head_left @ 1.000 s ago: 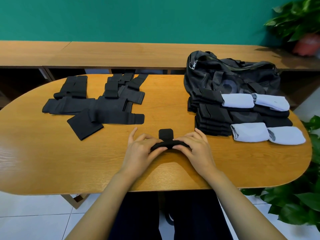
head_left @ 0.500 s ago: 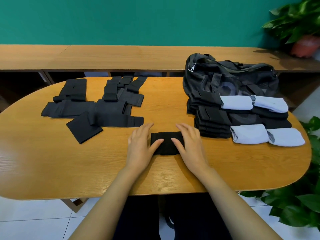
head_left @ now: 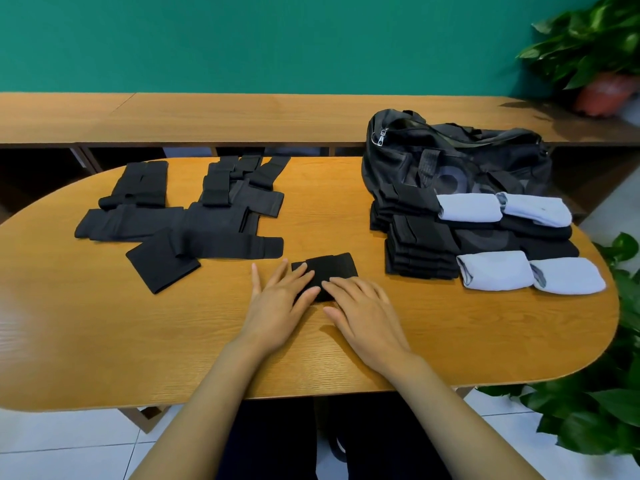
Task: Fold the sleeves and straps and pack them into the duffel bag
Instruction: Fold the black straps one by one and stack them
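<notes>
Both hands lie flat with straight fingers, the left hand (head_left: 277, 306) and right hand (head_left: 367, 315) pressing the near edge of a folded black strap (head_left: 332, 268) on the worktop (head_left: 104, 323). Their fingertips hide that edge. To the left sprawls an unfolded black pile (head_left: 194, 220). To the right, stacked black pieces (head_left: 419, 244) and pale blue rolled sleeves (head_left: 495, 271) stand in front of the duffel bag (head_left: 450, 161), covering its lower front.

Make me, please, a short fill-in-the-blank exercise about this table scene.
1. The left hand and right hand press flat on a folded ___ strap.
2. The duffel bag sits on the table's far ___ side.
3. ___ light blue rolled sleeves lie near the folded black stack.
Missing words: black; right; four.
</notes>
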The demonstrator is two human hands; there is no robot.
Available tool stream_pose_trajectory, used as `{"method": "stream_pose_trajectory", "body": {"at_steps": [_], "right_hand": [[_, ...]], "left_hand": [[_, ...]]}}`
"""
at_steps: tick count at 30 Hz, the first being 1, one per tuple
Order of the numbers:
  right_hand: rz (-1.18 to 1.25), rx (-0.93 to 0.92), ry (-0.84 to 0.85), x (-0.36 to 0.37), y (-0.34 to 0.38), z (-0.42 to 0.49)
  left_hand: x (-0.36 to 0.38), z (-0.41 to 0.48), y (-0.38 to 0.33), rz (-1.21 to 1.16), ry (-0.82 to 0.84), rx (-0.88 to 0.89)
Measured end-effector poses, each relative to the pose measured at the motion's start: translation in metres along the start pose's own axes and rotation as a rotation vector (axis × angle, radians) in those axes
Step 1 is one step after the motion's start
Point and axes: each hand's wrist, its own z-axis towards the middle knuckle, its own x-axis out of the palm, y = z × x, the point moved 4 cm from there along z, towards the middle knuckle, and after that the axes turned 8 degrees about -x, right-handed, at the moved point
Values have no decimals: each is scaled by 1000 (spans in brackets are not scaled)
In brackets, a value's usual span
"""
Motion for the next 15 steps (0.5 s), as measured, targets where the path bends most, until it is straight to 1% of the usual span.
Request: {"method": "stream_pose_trajectory", "body": {"at_steps": [2,5,6,9,15], "right_hand": [[-32,12,67,4,-2,8],[-60,98,142,8,-12,28],[-69,127,163,8,-17,38],[-98,187,217,8,-33,69],[-245,275,310,8,-66,114]], "left_hand": [[-3,6,2,40,-32,-29],[-10,11,18,141,-154,-147],[-10,12,24,158,-168,-189],[-8,15,33,130,-136,-270],[-7,16,33,133,-151,-274]]}}
